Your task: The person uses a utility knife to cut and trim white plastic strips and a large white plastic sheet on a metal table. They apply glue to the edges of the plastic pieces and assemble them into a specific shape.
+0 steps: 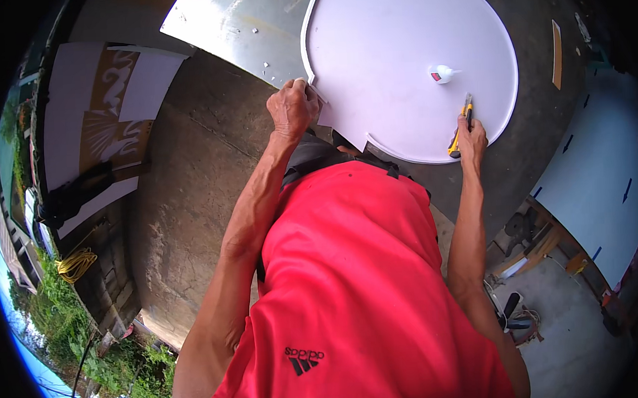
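Observation:
In front of me lies a large white rounded panel (398, 46), with a thin raised white strip (304, 43) running along its curved edge. My left hand (290, 108) is closed at the panel's left side, its fingers pinching the strip's near end. Over the panel's lower right part, my right hand (473, 139) grips a yellow and black utility knife (468, 110), its tip pointing away from me. A small white squeeze bottle (442, 74) with a narrow nozzle rests on the panel, just beyond the knife. A notch breaks the panel's near edge between my hands.
A shiny sheet (233, 32) with small white scraps extends behind my left hand. Cut-out patterned boards (115, 101) stand at far left, above a coiled yellow cord (76, 264). At right are a narrow brown strip (557, 55) and a large pale blue sheet (595, 165).

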Demonstrator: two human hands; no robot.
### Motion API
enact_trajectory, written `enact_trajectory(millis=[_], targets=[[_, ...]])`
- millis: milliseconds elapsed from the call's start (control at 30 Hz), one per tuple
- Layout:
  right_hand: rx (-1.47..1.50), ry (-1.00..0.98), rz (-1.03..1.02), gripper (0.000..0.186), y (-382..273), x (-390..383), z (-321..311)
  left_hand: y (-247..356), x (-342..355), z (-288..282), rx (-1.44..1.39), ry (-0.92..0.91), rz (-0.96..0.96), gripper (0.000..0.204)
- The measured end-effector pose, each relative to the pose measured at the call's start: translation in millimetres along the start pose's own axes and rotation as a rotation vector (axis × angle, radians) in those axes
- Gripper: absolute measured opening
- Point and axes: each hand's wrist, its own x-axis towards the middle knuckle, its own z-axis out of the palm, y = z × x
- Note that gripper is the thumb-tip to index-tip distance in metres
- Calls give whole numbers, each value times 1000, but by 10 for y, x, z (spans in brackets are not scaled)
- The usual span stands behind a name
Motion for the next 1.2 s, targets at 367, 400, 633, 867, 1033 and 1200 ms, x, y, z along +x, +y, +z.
enact_trajectory(millis=[367,400,633,867,1033,1200], targets=[[-156,92,-129,42,-80,116,-152,-295,-115,-45,-233,7,-355,19],[-164,117,-160,42,-49,168,-136,-283,-103,-54,-307,24,-284,18],[-203,83,-150,40,-93,258,-201,-18,-146,-85,-357,58,-84,20],[-124,126,-204,39,-1,291,-151,18,-223,10,-226,150,-8,13],[-122,108,-242,39,-18,284,-151,-178,-174,-87,-155,49,244,10],[-137,117,-242,38,-44,234,-154,-158,-213,-97,-271,78,99,21]])
